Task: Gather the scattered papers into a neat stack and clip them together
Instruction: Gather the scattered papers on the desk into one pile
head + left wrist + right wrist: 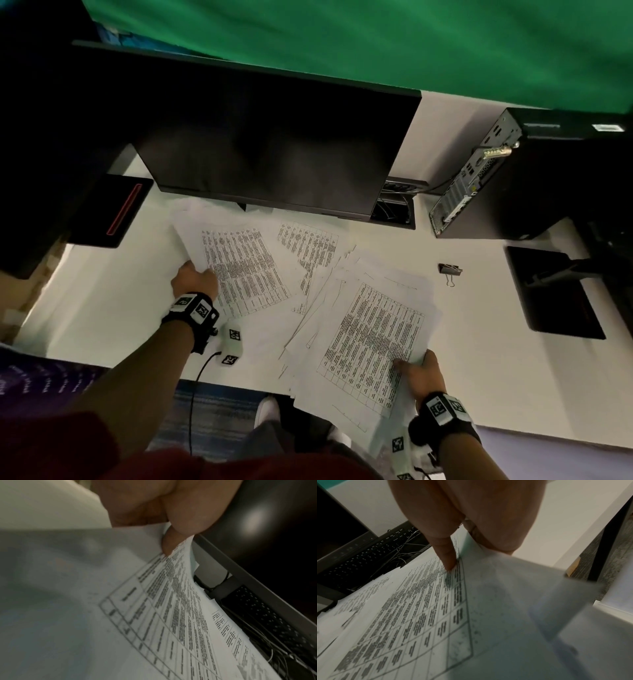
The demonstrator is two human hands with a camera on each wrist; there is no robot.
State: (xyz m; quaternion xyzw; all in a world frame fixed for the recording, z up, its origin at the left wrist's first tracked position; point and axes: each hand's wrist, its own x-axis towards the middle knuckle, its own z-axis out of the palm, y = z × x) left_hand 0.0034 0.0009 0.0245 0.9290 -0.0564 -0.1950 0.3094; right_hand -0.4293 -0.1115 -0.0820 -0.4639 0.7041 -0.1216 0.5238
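Paper lies fanned across the white desk (113, 308) — my left hand (195, 279) pinches the far-left sheets (239, 263), my right hand (423, 371) clamps the near-right pile (370, 339), to draw both together, I judge — the clip (449, 269) waits apart, right.

We see both forearms reaching forward and down, each wrist wrapped in a black band carrying white tags with black markings. Our left hand (194, 278) is curled, its thumb (169, 543) pressed down on top and the other fingers tucked beneath in a pinch. Our right hand (420, 371) sits nearer the body, thumb (446, 553) laid out flat on top, remaining fingers curled underneath and gripping.
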